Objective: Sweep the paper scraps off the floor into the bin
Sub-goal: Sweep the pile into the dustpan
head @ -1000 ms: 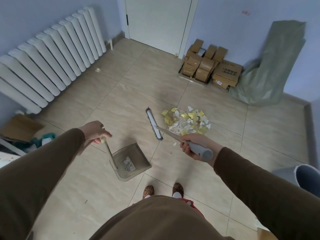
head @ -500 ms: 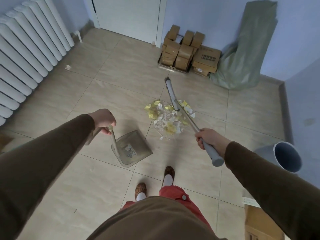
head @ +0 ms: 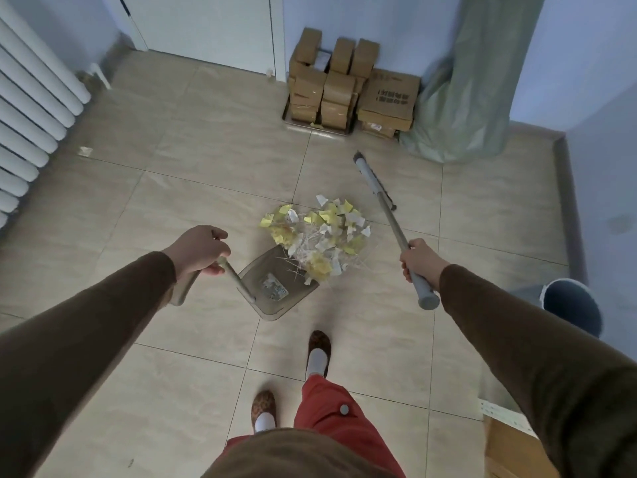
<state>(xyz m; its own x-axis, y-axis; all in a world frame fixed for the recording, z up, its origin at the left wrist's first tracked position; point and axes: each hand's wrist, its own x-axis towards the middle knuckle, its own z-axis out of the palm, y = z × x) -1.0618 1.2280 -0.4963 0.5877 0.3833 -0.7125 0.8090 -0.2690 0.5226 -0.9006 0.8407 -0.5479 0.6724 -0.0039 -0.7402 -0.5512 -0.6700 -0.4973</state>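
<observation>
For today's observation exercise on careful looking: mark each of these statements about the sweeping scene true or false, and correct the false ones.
1. The left hand holds the handle of the translucent grey plastic dustpan. True.
2. The right hand grips the grey-handled broom. True.
3. The broom head lies between the dustpan and the pile of yellow and white paper scraps. False: it lies on the pile's far right side.
4. The round grey bin stands by the white radiator. False: it stands at the right edge.
5. The brown cardboard boxes sit by the far wall. True.

Bin (head: 572, 305) partly behind right sleeve (head: 537, 360)
</observation>
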